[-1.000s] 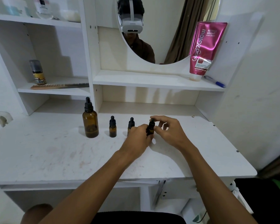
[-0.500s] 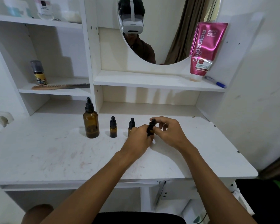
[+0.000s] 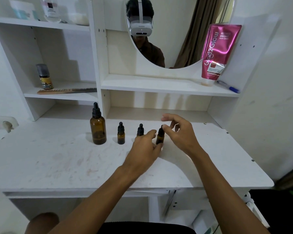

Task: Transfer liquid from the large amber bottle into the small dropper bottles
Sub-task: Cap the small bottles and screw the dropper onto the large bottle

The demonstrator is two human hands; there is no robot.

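Observation:
The large amber bottle, black dropper cap on, stands upright on the white desk. To its right stand three small amber dropper bottles in a row, all capped: the first stands free, and the second is partly hidden behind my left hand. My left hand holds the third small dropper bottle low down, thumb at its base and index finger at its side. My right hand hovers just right of it with fingers spread; only the thumb tip is at the cap.
A shelf unit with a round mirror rises behind the desk. A pink tube and a blue pen sit on the middle shelf, a small spray can and a comb on the left shelf. A wall socket is at far left.
My right hand has let go of the third bottle's cap and spread its fingers, index lifted. My left hand's grip has loosened, its fingers straighter. The bottles have not moved.

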